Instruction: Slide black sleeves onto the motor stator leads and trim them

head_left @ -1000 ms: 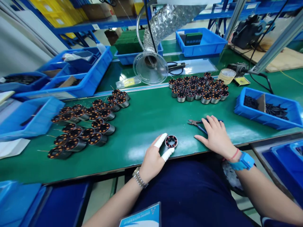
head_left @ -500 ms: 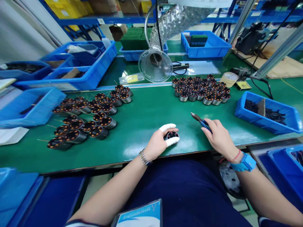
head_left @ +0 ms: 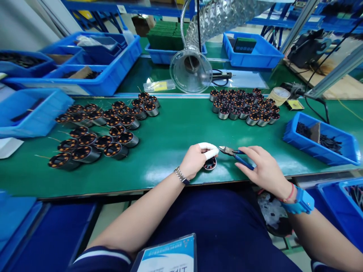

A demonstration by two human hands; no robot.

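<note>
My left hand [head_left: 202,156], with white finger covers on thumb and forefinger, pinches its fingertips together just above a motor stator [head_left: 210,164]. That stator is a short metal ring with dark windings, standing on the green bench and partly covered by the hand. What the fingertips pinch is too small to make out. In my right hand [head_left: 261,168] are blue-handled wire cutters [head_left: 231,152]. The handles are spread, and the jaws point left, close to the left fingertips.
Wired stators [head_left: 86,147] stand in rows on the left; another group [head_left: 241,104] stands at the back right. A blue bin [head_left: 320,151] of dark small parts lies at right. A clear fume hood [head_left: 191,79] hangs at the back centre. Blue trays [head_left: 104,85] occupy the back left.
The wire cutters have moved left and down to the left fingertips, and their handles have spread. My left fingers have gone from around the stator's rim to a pinch above it.
</note>
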